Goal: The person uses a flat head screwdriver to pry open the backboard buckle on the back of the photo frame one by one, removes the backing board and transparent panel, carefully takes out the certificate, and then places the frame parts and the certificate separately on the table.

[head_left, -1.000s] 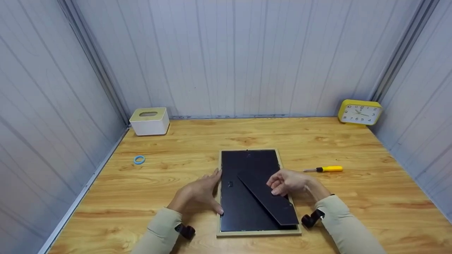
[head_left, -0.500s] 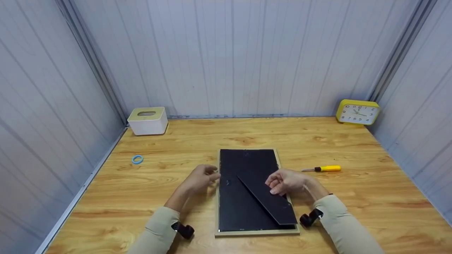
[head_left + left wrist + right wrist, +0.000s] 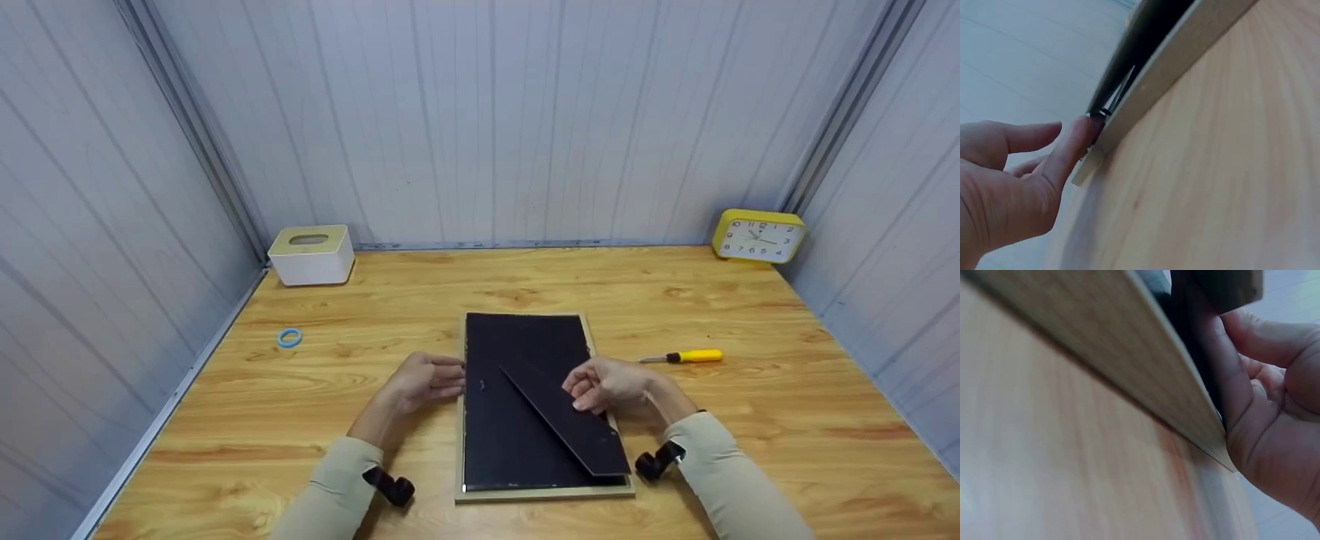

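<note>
A picture frame [image 3: 546,494] with a pale wooden rim lies with its back up, its lower edge toward me. Its black backing board [image 3: 517,442] carries a hinged stand [image 3: 574,427] that slants to the lower right. My right hand [image 3: 609,384] pinches the stand's right edge between thumb and fingers. At the left rim, my left hand [image 3: 429,381] has its fingertips at the backing board's edge. The left wrist view shows a dark gap between rim and raised backing board, with a fingertip [image 3: 1088,128] in it and the thumb apart.
A yellow-handled screwdriver [image 3: 697,356] lies right of the frame. A blue ring [image 3: 289,337] is on the table's left side. Toward the back stand a white tissue box [image 3: 313,264] on the left and a yellow clock [image 3: 759,236] on the right, before panelled walls.
My left hand has drawn its thumb off the frame's lower left and brought its fingers together at the rim. The backing board has risen slightly. My right hand keeps its hold.
</note>
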{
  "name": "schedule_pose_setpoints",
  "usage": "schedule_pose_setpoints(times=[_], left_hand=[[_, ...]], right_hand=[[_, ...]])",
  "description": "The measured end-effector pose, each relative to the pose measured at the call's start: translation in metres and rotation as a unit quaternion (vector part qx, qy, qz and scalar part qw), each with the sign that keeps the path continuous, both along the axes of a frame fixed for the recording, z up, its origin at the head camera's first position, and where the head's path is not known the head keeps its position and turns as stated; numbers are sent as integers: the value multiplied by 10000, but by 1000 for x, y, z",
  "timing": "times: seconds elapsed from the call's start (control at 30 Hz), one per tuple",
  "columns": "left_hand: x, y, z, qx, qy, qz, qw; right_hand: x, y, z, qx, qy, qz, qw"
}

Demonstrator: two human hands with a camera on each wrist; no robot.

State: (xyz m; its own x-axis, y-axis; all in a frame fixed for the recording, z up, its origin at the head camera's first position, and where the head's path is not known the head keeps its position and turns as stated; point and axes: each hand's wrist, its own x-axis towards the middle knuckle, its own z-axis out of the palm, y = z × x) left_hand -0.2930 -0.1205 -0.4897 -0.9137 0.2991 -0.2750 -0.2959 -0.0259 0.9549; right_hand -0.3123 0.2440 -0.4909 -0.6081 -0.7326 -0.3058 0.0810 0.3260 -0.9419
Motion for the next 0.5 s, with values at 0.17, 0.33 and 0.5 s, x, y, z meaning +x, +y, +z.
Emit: schedule_pose_setpoints(times=[0.17, 0.33, 0.5], left_hand=[[-1, 3, -6, -54, -50, 24, 10000], [-1, 5, -9, 22, -42, 78, 10000], [-1, 8, -12, 49, 59, 53, 10000]], right_hand=[[0, -3, 1, 36, 16, -31, 10000], [0, -3, 1, 123, 38, -55, 9999], [1, -2, 1, 323, 186, -140, 9992]])
